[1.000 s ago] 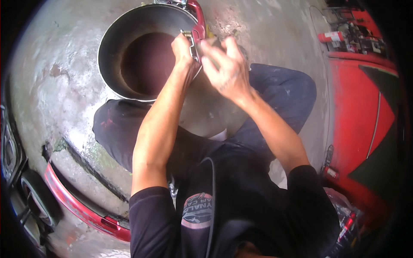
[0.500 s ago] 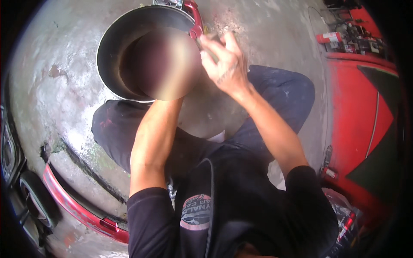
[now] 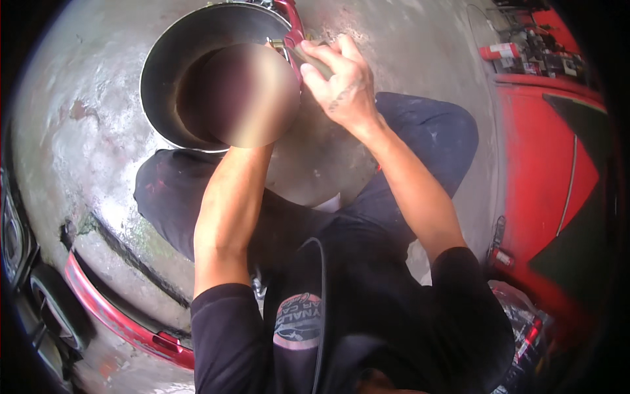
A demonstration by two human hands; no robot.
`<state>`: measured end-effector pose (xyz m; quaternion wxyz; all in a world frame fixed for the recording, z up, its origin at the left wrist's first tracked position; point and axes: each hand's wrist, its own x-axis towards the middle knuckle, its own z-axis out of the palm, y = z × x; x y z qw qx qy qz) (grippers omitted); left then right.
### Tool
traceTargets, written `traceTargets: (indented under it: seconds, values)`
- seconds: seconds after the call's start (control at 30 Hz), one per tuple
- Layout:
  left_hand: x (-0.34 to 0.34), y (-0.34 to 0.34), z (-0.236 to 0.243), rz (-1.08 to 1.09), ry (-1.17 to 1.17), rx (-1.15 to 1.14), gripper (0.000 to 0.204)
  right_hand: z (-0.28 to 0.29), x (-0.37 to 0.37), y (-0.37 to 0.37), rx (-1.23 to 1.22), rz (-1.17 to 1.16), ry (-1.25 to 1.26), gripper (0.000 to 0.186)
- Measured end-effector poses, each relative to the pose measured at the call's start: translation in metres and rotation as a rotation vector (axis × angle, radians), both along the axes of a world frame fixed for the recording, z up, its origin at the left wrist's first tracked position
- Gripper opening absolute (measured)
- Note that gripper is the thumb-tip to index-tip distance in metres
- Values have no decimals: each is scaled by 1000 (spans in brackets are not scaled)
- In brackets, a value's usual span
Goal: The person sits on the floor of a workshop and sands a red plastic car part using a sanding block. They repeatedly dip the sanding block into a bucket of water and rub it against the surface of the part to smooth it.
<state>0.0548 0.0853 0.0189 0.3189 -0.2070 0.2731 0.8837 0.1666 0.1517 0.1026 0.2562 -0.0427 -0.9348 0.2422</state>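
Observation:
A large round black basin-like thing (image 3: 157, 79) with a pale rim stands on the floor before my crossed legs. Over its right edge lies a curved, glossy red part (image 3: 294, 29). My right hand (image 3: 341, 79), just right of that part, is closed round a handled tool (image 3: 318, 64); its shiny metal end points over the basin, and its kind is unclear. My left forearm reaches into the basin area. A round blur covers my left hand (image 3: 262, 98), so its fingers and anything in them are hidden.
A scuffed red curved panel (image 3: 125, 315) lies on the grey floor (image 3: 72, 157) at left, near a black tyre (image 3: 56, 305). A red car body panel (image 3: 538, 157) stands at right. Behind it are a red-and-white can (image 3: 499, 51) and cluttered small items.
The tool's metal end now shows over the basin edge, beside the red part. My right hand is slightly higher and further left in view; the whole scene has shifted a little left.

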Motion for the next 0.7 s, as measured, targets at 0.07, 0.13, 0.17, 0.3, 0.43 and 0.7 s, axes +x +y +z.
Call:
traceTargets:
  seconds: [0.07, 0.13, 0.17, 0.3, 0.43, 0.7]
  values:
    - [12, 1, -8, 33, 11, 93, 31, -10, 19, -13, 138, -9, 52, 37]
    - [6, 4, -29, -16, 129, -160, 30, -9, 37, -21, 50, 52, 45, 37]
    - [4, 10, -25, 10, 34, -170, 30, -8, 33, -11, 78, 51, 36, 37]
    - [-3, 2, -17, -37, 77, -115, 31, -6, 11, 3, 108, 2, 29, 35]
    - [2, 3, 0, 153, -145, 208, 30, 3, 20, 26, 108, -172, -89, 33]
    - [6, -3, 2, 5, 14, -127, 31, -7, 22, -12, 135, -3, 26, 34]
